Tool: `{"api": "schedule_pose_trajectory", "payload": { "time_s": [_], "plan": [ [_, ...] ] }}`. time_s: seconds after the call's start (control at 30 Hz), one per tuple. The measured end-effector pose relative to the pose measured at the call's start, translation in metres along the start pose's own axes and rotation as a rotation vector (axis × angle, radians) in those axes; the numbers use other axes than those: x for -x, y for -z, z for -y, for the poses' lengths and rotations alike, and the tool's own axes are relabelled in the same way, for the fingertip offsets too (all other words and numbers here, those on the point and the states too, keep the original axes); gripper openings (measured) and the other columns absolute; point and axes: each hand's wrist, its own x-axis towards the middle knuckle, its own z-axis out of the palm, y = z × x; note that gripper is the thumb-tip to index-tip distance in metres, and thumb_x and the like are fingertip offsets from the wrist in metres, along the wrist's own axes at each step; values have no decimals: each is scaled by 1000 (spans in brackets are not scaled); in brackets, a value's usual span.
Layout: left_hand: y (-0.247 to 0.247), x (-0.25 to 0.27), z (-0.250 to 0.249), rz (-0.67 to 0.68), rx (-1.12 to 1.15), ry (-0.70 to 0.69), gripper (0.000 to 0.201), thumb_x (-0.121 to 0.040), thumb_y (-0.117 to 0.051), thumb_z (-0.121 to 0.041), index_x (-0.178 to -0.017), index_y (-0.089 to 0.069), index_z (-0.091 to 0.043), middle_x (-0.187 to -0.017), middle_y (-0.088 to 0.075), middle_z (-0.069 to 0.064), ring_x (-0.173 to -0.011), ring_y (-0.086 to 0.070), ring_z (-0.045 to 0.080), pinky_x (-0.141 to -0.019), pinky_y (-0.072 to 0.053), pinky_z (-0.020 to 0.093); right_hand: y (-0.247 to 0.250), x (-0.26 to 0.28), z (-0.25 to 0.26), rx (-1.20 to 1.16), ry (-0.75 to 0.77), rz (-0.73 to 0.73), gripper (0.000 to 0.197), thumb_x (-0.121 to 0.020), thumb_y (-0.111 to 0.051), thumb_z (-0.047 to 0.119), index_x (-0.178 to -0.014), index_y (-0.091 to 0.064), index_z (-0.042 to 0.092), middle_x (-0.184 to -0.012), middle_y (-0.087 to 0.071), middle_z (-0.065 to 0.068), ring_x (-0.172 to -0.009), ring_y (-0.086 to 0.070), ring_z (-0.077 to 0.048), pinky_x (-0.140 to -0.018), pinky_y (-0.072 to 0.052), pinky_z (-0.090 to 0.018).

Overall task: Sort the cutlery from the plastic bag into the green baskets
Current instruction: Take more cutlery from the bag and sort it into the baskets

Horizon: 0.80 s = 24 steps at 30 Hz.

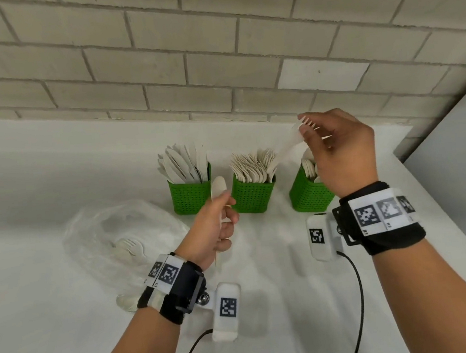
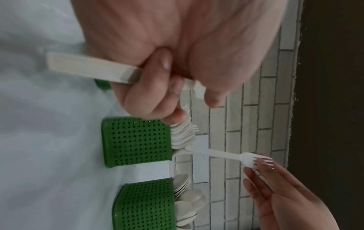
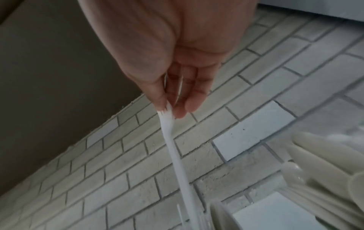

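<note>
In the head view I see my right hand [image 1: 339, 153] at the upper right of centre, pinching a white fork [image 1: 290, 140] by its tine end between thumb and fingertips. The fork slants down and to the left, its handle end reaching the tops of the forks standing in the middle green basket [image 1: 253, 195]; I cannot tell whether it touches them. In the left wrist view the same fork [image 2: 226, 154] runs across the lower middle of the frame, from the middle basket's rim to those fingertips [image 2: 262, 163].

My left hand [image 1: 216, 228] sits just below centre, fingers curled round a beige spoon [image 1: 218, 187] whose bowl points up, in front of the gap between the left green basket [image 1: 190, 197] and the middle one.

The 3 baskets stand in a row at mid-frame: the left holds knives, the middle holds forks, and the right green basket [image 1: 309, 195] holds spoons, partly hidden behind my right wrist.

The plastic bag [image 1: 125, 242] lies crumpled on the white table [image 1: 40, 305] at the lower left, with a few forks visible inside it.
</note>
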Motion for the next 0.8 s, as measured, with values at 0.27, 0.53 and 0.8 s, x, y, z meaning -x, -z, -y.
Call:
{"api": "schedule_pose_trajectory", "payload": {
  "time_s": [0.27,0.53,0.8],
  "plan": [
    [9,4,-3,-25,102,-147,23,-102,-37,-18,-90,-56,-12,-72,-53,0,-45,-32,8,-38,-18,17,-53,22,-18,260,9,240,20,-95,-57,13,-104,-73,5,-86,-55,-10,-76,-54,-26,-71,-46,-34],
    [11,16,-12,13,-50,-159,27,-103,-41,-17,-100,-65,-3,-64,-47,-2,-42,-23,8,-38,-15,17,-71,29,28,-103,-107,493,26,-96,-57,30,-115,-69,18,-96,-59,-1,-84,-58,-14,-77,-44,-29],
    [15,21,-16,51,-68,-249,33,-99,-51,-20,-73,-70,-17,-64,-51,2,-43,-36,10,-39,-21,20,-70,28,50,-356,-155,593,13,-84,-71,9,-95,-74,14,-83,-72,-2,-76,-69,-18,-73,-59,-39]
  ]
}}
